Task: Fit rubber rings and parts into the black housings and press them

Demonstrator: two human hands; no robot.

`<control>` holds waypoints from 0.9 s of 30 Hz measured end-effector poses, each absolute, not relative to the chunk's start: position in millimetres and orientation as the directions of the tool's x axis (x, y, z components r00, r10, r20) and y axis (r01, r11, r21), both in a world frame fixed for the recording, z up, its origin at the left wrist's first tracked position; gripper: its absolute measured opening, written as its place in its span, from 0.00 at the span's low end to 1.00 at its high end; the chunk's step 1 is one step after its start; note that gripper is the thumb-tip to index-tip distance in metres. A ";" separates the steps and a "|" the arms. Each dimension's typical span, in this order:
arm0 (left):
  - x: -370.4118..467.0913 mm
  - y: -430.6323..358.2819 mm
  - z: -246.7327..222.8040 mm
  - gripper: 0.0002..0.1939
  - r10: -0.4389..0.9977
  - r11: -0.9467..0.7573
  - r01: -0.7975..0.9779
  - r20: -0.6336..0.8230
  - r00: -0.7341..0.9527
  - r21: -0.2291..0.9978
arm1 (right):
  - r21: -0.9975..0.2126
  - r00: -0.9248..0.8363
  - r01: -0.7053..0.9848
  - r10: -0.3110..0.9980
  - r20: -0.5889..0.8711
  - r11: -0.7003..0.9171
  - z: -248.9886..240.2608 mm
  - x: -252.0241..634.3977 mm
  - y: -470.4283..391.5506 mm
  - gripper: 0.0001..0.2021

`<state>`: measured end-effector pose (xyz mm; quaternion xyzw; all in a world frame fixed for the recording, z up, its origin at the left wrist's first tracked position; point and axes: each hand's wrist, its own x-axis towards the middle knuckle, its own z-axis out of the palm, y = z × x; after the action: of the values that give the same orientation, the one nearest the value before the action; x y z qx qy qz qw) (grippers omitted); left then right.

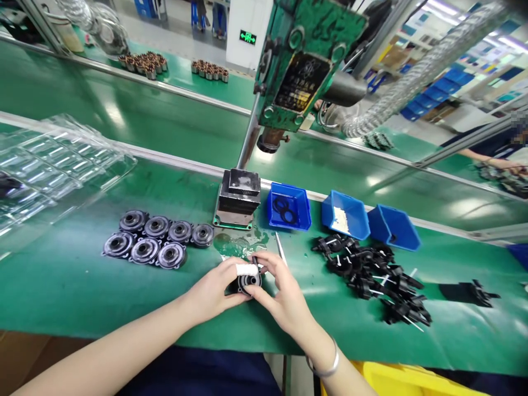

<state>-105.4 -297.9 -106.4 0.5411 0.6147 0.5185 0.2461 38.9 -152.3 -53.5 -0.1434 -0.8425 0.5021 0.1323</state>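
Note:
Between both hands, just above the green bench, is a round black housing (251, 282) with a raised ring at its centre. My left hand (216, 289) grips its left side; white tape wraps one finger. My right hand (282, 289) closes round the other side, thumb on the front face and fingers over the top. Parts of the housing are hidden by the fingers. Left of my hands, several similar round housings (144, 248) lie in two rows. A pile of black plastic parts with white pins (363, 267) is to the right.
A green press (303, 66) hangs above a black block (239, 192). Blue bins stand behind: one with black rings (307, 217), one with white pieces (361, 223), another (402, 234) farther right. Clear trays (53, 170) lie left. A thin tool (280, 250) lies behind my right hand.

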 end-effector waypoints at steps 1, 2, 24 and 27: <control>-106.3 -297.1 -104.6 0.21 0.919 -0.137 0.411 0.270 -0.287 0.901 | -0.882 -0.925 0.115 0.372 0.072 0.456 -53.3 39.1 -151.9 0.24; -107.2 -296.3 -102.8 0.21 0.917 -0.145 0.411 0.278 -0.285 0.900 | -0.881 -0.926 0.123 0.372 0.064 0.457 -53.2 39.3 -151.4 0.25; -186.9 -259.2 15.8 0.27 0.806 -0.178 0.422 0.378 -0.456 0.889 | -0.467 -0.527 -0.200 0.308 0.792 0.861 134.6 -18.2 -49.6 0.24; -225.2 -224.3 33.2 0.27 0.831 -0.196 0.328 0.334 -0.445 0.924 | -0.230 -0.382 -0.252 0.121 0.916 0.940 215.6 -71.6 -17.6 0.28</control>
<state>-225.2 -224.3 33.2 0.4837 0.5990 0.6032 0.2082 -71.6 -17.6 215.6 0.0400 -0.8142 0.1684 0.5542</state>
